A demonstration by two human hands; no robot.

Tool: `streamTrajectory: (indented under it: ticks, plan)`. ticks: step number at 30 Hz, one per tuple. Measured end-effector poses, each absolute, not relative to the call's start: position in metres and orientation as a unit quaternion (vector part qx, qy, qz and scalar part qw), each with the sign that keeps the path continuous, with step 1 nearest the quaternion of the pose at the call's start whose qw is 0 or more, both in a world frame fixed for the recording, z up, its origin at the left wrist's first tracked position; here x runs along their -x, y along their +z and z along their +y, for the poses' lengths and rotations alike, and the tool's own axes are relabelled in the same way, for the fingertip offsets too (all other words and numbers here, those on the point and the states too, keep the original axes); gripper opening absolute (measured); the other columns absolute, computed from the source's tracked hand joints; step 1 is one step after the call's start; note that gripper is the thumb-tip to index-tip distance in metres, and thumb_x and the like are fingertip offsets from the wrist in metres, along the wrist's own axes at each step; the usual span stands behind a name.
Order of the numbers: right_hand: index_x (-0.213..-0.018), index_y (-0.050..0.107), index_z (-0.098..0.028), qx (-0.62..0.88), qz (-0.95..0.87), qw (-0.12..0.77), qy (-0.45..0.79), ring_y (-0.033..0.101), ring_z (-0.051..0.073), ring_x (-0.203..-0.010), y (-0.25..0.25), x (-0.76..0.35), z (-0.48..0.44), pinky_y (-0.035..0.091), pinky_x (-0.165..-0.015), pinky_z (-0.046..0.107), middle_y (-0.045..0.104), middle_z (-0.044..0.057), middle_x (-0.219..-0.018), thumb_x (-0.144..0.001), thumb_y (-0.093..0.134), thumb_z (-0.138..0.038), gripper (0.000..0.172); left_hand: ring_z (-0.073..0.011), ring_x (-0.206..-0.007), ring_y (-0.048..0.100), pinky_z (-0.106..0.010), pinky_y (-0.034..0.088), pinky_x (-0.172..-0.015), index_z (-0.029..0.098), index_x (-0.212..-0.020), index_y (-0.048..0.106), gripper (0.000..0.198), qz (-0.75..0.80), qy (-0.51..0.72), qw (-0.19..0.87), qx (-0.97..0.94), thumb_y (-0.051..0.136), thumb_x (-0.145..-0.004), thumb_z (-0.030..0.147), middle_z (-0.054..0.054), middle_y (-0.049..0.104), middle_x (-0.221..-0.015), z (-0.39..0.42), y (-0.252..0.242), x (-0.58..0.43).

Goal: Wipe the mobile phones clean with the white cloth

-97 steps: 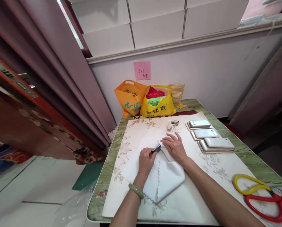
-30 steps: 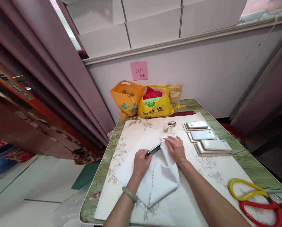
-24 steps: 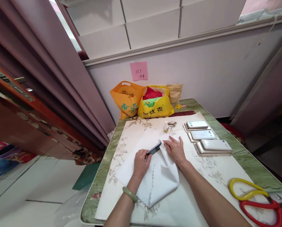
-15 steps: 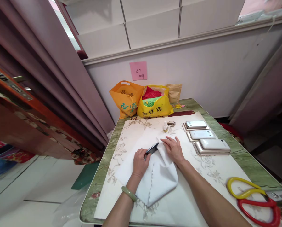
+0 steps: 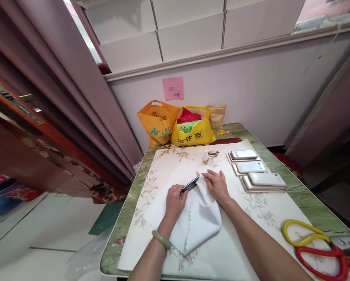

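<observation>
With the left hand (image 5: 175, 201) grasping only its near end, the dark smartphone (image 5: 190, 184), at the desk's (image 5: 113, 249) centre over a scalloped white cloth (image 5: 204, 222), could twist loose if the right hand (image 5: 217, 185), pinching a cloth fold by the phone's two-o'clock end, tugged hard. From that covered end rightward, the phone looks slim and blackish, with a paler line along its upper edge, apparently tilted on its side, though it is too small to be sure.
</observation>
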State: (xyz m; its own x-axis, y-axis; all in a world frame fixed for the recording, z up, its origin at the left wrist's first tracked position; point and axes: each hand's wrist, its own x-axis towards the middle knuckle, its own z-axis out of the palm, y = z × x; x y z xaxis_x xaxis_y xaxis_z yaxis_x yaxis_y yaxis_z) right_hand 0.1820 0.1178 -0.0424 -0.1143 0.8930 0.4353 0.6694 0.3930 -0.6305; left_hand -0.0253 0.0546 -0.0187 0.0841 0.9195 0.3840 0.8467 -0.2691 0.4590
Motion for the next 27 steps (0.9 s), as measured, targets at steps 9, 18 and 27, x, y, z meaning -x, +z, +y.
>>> streamTrajectory:
  ticks: [9,18,27]
  plan:
    - [-0.11,0.068,-0.029,0.539,-0.73,0.396,0.139,0.057,0.022,-0.117,-0.044,-0.181,0.118,0.015,-0.111,0.059,0.071,0.005,-0.11,-0.092,0.047,-0.023,0.029,-0.0202,-0.08,0.056,-0.033,0.042,-0.075,0.021,-0.087,0.06,0.009,0.599,0.315,0.061,-0.734,0.054,-0.088,0.028,-0.003,0.063,-0.081,0.056,-0.021,0.027]
    - [-0.119,0.062,-0.026,0.52,-0.734,0.422,0.113,0.058,0.021,-0.115,-0.047,-0.181,0.119,0.013,-0.112,0.057,0.069,0.006,-0.114,-0.092,0.045,-0.024,0.032,-0.02,-0.079,0.055,-0.034,0.042,-0.074,0.021,-0.086,0.06,0.009,0.6,0.313,0.054,-0.734,0.055,-0.088,0.028,-0.003,0.062,-0.079,0.056,-0.02,0.026]
    - [-0.129,0.054,-0.022,0.523,-0.757,0.385,0.07,0.053,0.026,-0.121,-0.031,-0.18,0.111,0.011,-0.111,0.057,0.067,0.01,-0.118,-0.093,0.047,-0.039,0.04,-0.0202,-0.08,0.056,-0.034,0.042,-0.074,0.021,-0.089,0.06,0.007,0.598,0.316,0.05,-0.735,0.056,-0.087,0.027,-0.003,0.063,-0.081,0.056,-0.022,0.027]
